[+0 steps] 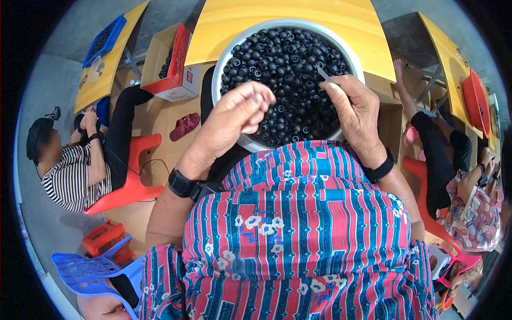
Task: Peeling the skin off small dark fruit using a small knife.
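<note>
A white round basin full of small black ring-shaped parts rests against my lap, under the edge of a yellow table. My left hand hovers over the basin's near left rim, fingers curled together; whether it pinches a part is hidden. My right hand lies over the right side of the parts and grips a thin grey metal tool that points into the pile. Both wrists wear black bands.
A person in a striped top sits at the left on a red chair. Another person sits at the right. A cardboard box of black parts stands on the floor, red sandals near it. A blue stool is at lower left.
</note>
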`<state>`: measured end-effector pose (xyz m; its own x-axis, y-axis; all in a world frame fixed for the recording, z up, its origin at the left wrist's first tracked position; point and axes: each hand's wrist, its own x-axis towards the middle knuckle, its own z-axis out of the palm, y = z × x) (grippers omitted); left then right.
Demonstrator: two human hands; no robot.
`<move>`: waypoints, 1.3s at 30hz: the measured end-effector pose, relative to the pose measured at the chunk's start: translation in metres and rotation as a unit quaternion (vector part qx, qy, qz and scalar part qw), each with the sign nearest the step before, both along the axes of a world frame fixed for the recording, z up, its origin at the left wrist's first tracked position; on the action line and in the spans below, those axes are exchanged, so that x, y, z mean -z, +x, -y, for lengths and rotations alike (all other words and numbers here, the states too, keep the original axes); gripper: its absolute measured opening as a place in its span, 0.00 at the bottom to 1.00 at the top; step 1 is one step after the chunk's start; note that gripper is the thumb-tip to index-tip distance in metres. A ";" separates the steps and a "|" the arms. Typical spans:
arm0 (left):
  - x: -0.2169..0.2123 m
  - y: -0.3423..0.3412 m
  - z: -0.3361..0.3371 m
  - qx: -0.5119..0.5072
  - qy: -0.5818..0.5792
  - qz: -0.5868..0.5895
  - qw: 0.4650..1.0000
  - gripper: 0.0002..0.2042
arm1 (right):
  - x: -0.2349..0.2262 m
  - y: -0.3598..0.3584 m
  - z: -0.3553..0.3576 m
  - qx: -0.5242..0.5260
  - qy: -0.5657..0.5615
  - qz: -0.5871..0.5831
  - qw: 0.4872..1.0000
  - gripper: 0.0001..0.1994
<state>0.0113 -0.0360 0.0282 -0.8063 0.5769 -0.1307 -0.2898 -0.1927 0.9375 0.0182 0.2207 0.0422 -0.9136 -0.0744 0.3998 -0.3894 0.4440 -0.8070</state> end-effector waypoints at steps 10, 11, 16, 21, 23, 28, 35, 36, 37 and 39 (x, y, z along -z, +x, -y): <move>0.002 0.010 -0.016 0.054 -0.465 -0.432 0.771 0.10 | 0.004 -0.001 -0.001 -0.025 -0.001 -0.017 1.000 0.09; 0.002 0.010 -0.017 0.064 -0.475 -0.431 0.764 0.11 | 0.005 -0.001 -0.001 -0.030 -0.005 -0.022 0.999 0.09; -0.005 0.010 -0.022 0.052 -0.506 -0.449 0.735 0.11 | 0.004 0.000 -0.001 -0.039 0.002 -0.014 0.999 0.09; -0.010 0.008 -0.023 0.068 -0.529 -0.453 0.714 0.11 | 0.003 0.001 -0.001 -0.038 -0.007 -0.007 0.999 0.09; -0.011 0.008 -0.024 0.071 -0.536 -0.462 0.703 0.11 | 0.003 0.000 -0.001 -0.046 -0.011 -0.005 0.999 0.09; -0.003 0.002 -0.022 0.074 -0.526 -0.498 0.686 0.09 | 0.001 0.002 0.000 -0.046 0.002 0.006 0.999 0.09; -0.009 -0.001 -0.023 0.045 -0.394 -0.391 0.831 0.06 | 0.002 0.000 -0.002 -0.070 -0.008 0.010 0.997 0.09; -0.009 -0.002 -0.024 0.043 -0.392 -0.394 0.830 0.06 | 0.000 0.000 -0.002 -0.093 -0.030 0.029 0.995 0.09; -0.009 -0.004 -0.026 0.025 -0.336 -0.351 0.874 0.07 | -0.003 0.000 -0.001 -0.121 -0.043 0.017 0.992 0.10; -0.007 -0.006 -0.030 0.017 -0.228 -0.278 0.933 0.09 | -0.004 0.001 -0.001 -0.165 -0.042 0.024 0.985 0.14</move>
